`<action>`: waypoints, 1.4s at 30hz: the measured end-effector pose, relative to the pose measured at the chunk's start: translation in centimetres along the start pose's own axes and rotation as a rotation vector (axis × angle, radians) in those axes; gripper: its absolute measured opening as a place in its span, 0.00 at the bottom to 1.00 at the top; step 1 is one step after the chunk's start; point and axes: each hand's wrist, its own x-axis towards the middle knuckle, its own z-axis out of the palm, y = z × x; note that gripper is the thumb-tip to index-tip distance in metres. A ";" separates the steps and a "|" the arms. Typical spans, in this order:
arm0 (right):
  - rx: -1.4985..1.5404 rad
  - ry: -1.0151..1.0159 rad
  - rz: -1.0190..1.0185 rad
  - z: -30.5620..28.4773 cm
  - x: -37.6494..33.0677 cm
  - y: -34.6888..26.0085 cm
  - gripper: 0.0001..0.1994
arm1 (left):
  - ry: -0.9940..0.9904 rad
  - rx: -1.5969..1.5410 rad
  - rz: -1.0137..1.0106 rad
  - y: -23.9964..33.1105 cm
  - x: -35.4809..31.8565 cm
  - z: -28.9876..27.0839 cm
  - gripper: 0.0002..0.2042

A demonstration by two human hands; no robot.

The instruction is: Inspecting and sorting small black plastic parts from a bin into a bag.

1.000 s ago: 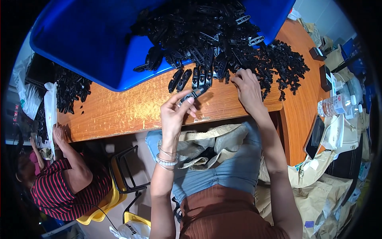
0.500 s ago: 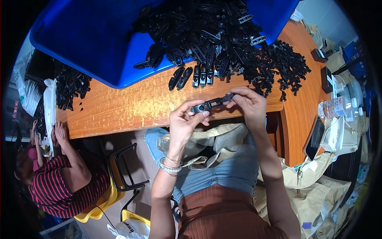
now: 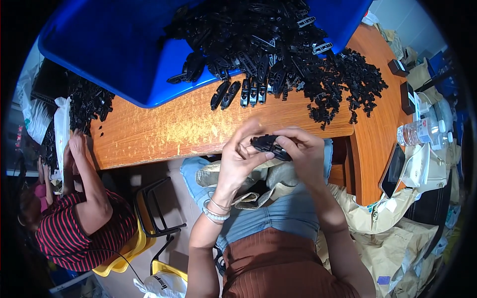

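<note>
Above my lap, close to the table's front edge, my left hand (image 3: 235, 160) and my right hand (image 3: 305, 151) hold a black plastic part (image 3: 270, 144) between them. My left thumb presses on its near side, while the left fingertips are smeared by motion. The right thumb and fingers pinch its other end and partly cover it. Beyond my hands, several long black plastic parts (image 3: 248, 93) lie lined up on the wooden table (image 3: 174, 129). To their right spreads a heap of small black plastic pieces (image 3: 323, 99).
A blue bin (image 3: 114, 74) stands tilted at the back, with many black parts (image 3: 238, 35) spilling from it. An open paper bag (image 3: 211, 176) sits on my lap. At right are a plastic bottle (image 3: 415, 133) and a phone (image 3: 393, 170). A co-worker (image 3: 84, 218) sits at left.
Both hands have come nearer to me and closer together. The long black part, held stretched out before, is now turned and mostly covered by my fingers. The co-worker's hands moved too.
</note>
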 end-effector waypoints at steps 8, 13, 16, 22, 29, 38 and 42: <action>-0.658 0.020 -0.520 -1.1 -0.8 0.9 0.05 | -0.051 0.429 0.029 -0.2 -0.5 -1.3 0.12; -0.582 -0.084 -0.342 -1.2 -0.9 0.6 0.10 | -0.023 0.337 0.039 -0.8 -0.6 -1.3 0.09; -0.357 -0.131 0.008 -1.6 -1.4 1.0 0.12 | -0.054 0.496 0.187 -1.3 -0.6 -1.7 0.08; -0.331 -0.179 0.039 -2.7 -1.8 2.1 0.11 | -0.103 0.402 0.011 -0.9 0.1 -2.1 0.04; -0.566 -0.325 -0.096 -3.3 1.9 3.0 0.08 | 0.235 1.272 0.573 -0.4 8.9 -3.6 0.10; -1.134 0.118 -0.394 -2.9 8.9 5.2 0.11 | 0.324 1.566 0.480 -0.5 9.9 -4.2 0.12; -1.175 0.185 -0.418 -4.2 7.1 5.5 0.09 | 0.232 1.544 0.422 -0.3 7.8 -4.5 0.11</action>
